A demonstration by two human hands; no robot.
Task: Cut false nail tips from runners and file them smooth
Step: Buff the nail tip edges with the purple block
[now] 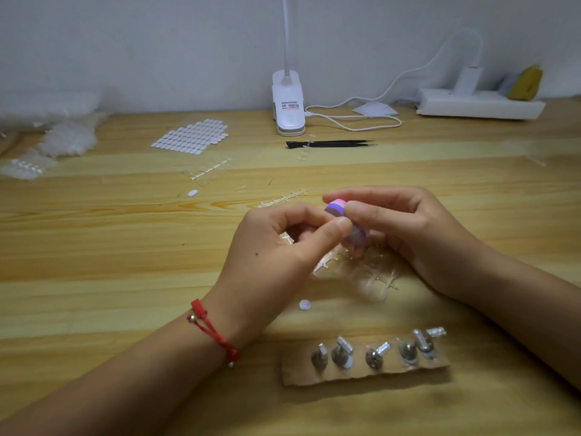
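1. Nail-tip runners, clear, lie heaped mid-table on the wooden table, beneath both hands.
2. White wall behind; clip lamp at 12 o'clock, power strip at 2, cardboard strip of metal stands at 5.
3. Right hand grips a purple-pink file block; left hand is pinched against it, and I cannot tell whether it holds anything.

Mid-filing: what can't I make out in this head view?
Nail tip: hidden, head view, behind pinching fingers of the left hand and the filing block in the right hand.
Clear runners: blurred, partly under both hands; count unreadable.
Lamp: top cut off by upper edge; label too small.
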